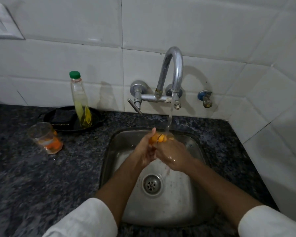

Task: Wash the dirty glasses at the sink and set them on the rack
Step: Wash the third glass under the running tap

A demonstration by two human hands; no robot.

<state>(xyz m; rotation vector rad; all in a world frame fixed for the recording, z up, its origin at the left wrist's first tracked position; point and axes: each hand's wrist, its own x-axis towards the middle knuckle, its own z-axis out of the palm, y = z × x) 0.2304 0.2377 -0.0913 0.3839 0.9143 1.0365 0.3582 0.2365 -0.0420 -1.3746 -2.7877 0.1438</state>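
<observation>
The clear drinking glass with orange print is being rinsed under the thin water stream, over the square steel sink. The left hand and right hand are both closing around it, fingers wrapped tight. Turning it so water is reaching the inside would probably help. A second clear glass with orange residue is waiting on the dark speckled granite counter, left of the sink.

The one camera sits on my head, looking forward and steeply down onto the sink close below me, the tiled wall filling the top of the view (its wide lens bows the tile lines toward the edges).
</observation>
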